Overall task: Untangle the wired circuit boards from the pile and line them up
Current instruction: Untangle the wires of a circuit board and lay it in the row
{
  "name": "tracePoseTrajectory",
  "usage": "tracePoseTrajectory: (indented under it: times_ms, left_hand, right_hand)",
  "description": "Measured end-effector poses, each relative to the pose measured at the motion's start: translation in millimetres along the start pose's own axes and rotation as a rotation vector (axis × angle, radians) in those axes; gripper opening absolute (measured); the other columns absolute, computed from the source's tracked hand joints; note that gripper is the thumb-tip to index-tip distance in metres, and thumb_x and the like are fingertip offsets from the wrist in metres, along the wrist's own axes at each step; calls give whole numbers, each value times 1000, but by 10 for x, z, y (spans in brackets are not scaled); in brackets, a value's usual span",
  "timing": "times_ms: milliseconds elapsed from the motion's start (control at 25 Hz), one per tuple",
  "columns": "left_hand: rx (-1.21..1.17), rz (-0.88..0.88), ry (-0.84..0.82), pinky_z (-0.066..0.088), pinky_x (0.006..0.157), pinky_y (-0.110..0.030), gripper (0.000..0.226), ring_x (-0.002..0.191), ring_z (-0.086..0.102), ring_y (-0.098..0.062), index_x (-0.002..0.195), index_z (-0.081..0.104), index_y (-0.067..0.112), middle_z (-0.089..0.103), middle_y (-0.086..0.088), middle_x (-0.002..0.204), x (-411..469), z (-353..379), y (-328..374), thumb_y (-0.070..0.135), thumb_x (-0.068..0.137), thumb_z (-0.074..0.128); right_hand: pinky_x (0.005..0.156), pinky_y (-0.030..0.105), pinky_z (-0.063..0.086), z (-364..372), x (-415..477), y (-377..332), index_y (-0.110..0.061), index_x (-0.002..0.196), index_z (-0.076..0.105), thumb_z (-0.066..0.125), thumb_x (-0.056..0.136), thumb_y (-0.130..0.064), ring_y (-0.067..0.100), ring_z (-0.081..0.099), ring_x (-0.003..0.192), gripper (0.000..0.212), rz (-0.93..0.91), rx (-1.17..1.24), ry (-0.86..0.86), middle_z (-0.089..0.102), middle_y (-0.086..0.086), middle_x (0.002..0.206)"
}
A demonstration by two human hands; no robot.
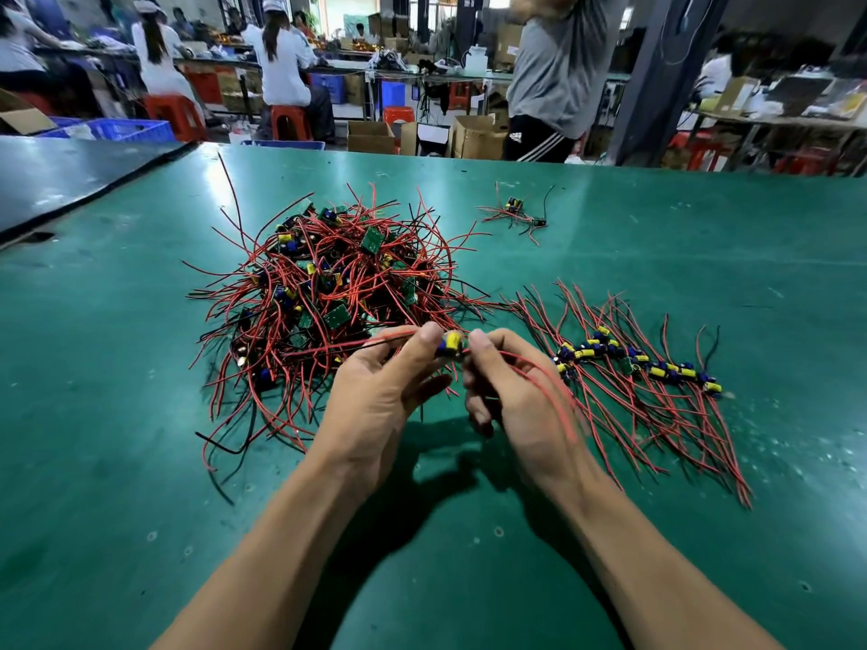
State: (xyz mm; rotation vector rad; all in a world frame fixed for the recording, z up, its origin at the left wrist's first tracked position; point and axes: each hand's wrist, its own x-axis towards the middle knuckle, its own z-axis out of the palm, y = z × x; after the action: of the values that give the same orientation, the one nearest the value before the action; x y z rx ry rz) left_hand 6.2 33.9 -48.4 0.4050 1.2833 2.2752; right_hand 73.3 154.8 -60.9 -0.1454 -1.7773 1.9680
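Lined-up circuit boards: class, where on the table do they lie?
In the head view, the lined-up boards lie right of the right hand, with the tangled pile farther left.

Pile [323,293] sat left on the table [703,236], lined-up row [638,363] right, small stray bunch [516,211] behind.

tangled board pile [328,293], aligned row [638,363], held board [451,343]

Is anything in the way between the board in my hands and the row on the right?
Nothing visible blocks it: only bare table lies between the board and the row. The board's wires run left toward the pile, possibly snagged.
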Motion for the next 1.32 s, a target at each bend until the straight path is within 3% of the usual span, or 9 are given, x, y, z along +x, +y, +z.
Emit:
tracePoseTrajectory:
  times_ms: [80, 200, 320, 400, 600, 840, 920, 1080, 1320]
  left_hand:
    - [9, -53, -91, 56, 80, -30, 35, 89, 67, -18, 94, 65, 10, 72, -7, 95, 5, -41, -15, 22, 63, 76]
    - [70, -157, -141, 52, 70, -27, 28, 82, 63, -16, 99, 64, 7, 68, -10, 94, 12, -50, -47, 7, 71, 70]
    - [-67, -357, -130, 49, 58, -23, 21, 60, 57, -13, 88, 67, 10, 62, -8, 74, 3, -18, -30, 29, 81, 61]
    - [-123, -432, -170, 52, 53, -22, 36, 52, 57, -14, 73, 71, 14, 61, -6, 64, -13, -21, 7, 48, 79, 61]
    - [68, -388, -257, 55, 58, -24, 27, 60, 66, -14, 74, 79, 16, 73, -7, 81, -72, -2, -18, 36, 79, 62]
    - [61, -364, -270, 61, 72, -33, 28, 78, 73, -28, 102, 74, 5, 72, -23, 102, -58, -23, -92, 17, 79, 64]
    - [98, -350, -219, 60, 73, -36, 27, 77, 73, -32, 104, 68, 1, 71, -28, 99, -52, -15, -131, 11, 80, 64]
    - [290, -254, -85, 59, 68, -35, 8, 67, 70, -29, 87, 66, 6, 72, -19, 79, -45, 33, -190, 5, 90, 58]
    - [387, -154, 20, 57, 60, -32, 15, 60, 66, -23, 90, 74, 1, 69, -16, 71, -63, 26, -183, 2, 91, 59]
  right_hand:
    - [40, 19, 31, -33, 24, -53, -24, 70, 61, 67, 90, -34, 9, 38, 41, 23, 177, 273, -32, 51, -1, 64]
    - [38, 17, 28, -131, 29, -105, -22, 68, 60, 67, 84, -39, 5, 34, 39, 24, 338, 363, -150, 48, -5, 62]
    - [36, 16, 23, -200, 7, -153, -22, 67, 55, 71, 78, -36, 3, 29, 36, 24, 439, 318, -247, 36, -7, 56]
    - [36, 17, 22, -231, 9, -158, -23, 71, 53, 73, 77, -31, 4, 26, 37, 23, 475, 267, -271, 26, 1, 61]
    - [37, 15, 28, -321, 66, -138, -23, 73, 60, 76, 82, -28, 5, 36, 38, 19, 423, 198, -225, 48, 1, 63]
    - [39, 17, 27, -344, 109, -67, -23, 69, 62, 84, 70, -31, 8, 35, 42, 24, 389, 133, -85, 39, 2, 64]
    - [39, 17, 36, -334, 91, -54, -20, 71, 64, 84, 70, -30, 11, 42, 42, 23, 410, 136, -61, 49, 6, 65]
    - [47, 23, 52, -282, 38, -18, -16, 81, 72, 80, 83, -24, 16, 57, 54, 12, 399, 56, -64, 64, 9, 74]
    - [54, 24, 54, -247, -2, 38, -9, 90, 77, 78, 87, -20, 13, 66, 62, 12, 313, 16, -85, 68, 8, 79]
